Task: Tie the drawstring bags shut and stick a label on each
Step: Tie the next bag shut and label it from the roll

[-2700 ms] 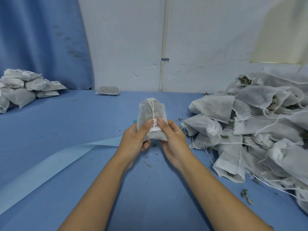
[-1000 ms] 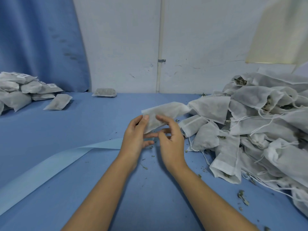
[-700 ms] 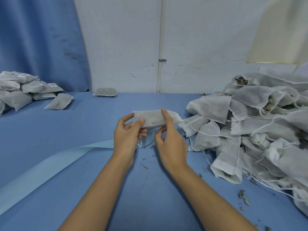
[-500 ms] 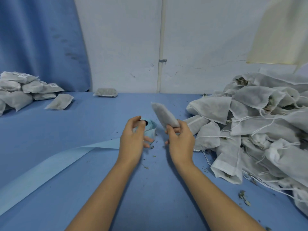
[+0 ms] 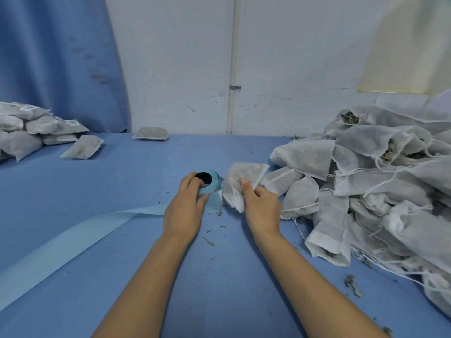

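Note:
My right hand (image 5: 261,206) holds a white drawstring bag (image 5: 240,180) of dried herbs just above the blue table, thumb on its face. My left hand (image 5: 186,203) grips the light-blue label roll (image 5: 208,182), fingers curled over its rim by the dark core. The roll's backing strip (image 5: 73,240) trails away to the lower left across the table. A large heap of open white drawstring bags (image 5: 378,186) with loose strings lies on the right.
Finished labelled bags are stacked at the far left (image 5: 29,129), with one lone bag (image 5: 83,147) beside them and another (image 5: 150,133) against the back wall. Herb crumbs (image 5: 352,285) dot the blue table (image 5: 122,289). A blue curtain hangs at the back left.
The labelled bag held 2.7 s ago now lies by the left stack. My right hand took a fresh bag from the heap; my left hand let it go and took hold of the label roll.

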Tool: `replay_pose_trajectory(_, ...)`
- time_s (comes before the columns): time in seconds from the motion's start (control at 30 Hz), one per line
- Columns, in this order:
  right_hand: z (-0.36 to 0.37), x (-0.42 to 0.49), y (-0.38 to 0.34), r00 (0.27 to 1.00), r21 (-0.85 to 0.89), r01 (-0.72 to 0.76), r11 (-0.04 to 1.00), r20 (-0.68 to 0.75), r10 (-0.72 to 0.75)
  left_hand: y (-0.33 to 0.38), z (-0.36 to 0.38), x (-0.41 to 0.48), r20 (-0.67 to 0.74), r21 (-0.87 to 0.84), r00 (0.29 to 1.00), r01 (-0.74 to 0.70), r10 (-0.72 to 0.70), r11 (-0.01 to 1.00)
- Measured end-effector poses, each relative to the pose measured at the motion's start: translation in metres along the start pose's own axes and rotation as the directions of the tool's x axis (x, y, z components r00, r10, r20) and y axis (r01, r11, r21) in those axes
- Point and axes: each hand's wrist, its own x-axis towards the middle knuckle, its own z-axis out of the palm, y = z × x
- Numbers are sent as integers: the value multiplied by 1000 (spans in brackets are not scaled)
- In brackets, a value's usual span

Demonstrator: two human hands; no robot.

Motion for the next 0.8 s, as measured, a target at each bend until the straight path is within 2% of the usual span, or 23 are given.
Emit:
replay_pose_trajectory(0.1, 2, 0, 1, 998, 47, -58, 997, 29, 57, -3, -9, 0, 17, 134, 999, -36, 34, 990)
replay_pose_trajectory(0.23, 6, -1, 0, 971, 169, -208, 963, 156, 183, -16, -25, 4, 26, 236, 999, 13, -19, 972)
replay_pose_trajectory(0.37, 7, -4, -7, 911, 348, -378, 858, 302, 279, -29, -34, 11, 60, 289, 996, 43, -63, 956)
replay_pose_trajectory(0.5, 7, -4, -9, 869, 480, -478, 736, 383, 314, -26, -33, 6, 28, 302, 1000, -5, -3, 953)
replay_pose_trajectory(0.57, 7, -4, -10, 837, 551, -537, 639, 439, 325, -13, -24, 2, -39, 220, 999, -17, 26, 975)
replay_pose_trajectory(0.6, 6, -4, -10, 824, 589, -560, 583, 467, 321, -3, -19, 1, -91, 119, 996, 3, 8, 993)
replay_pose_trajectory(0.67, 5, -3, -10, 814, 636, -579, 510, 494, 306, 19, -10, -1, -161, -118, 980, 95, -114, 988)
replay_pose_trajectory(0.73, 5, -3, -10, 809, 654, -586, 478, 508, 296, 37, -4, -1, -106, -301, 954, 237, -280, 924)
replay_pose_trajectory(0.8, 5, -3, -10, 806, 651, -589, 480, 516, 290, 47, 0, -3, 54, -436, 911, 390, -408, 811)
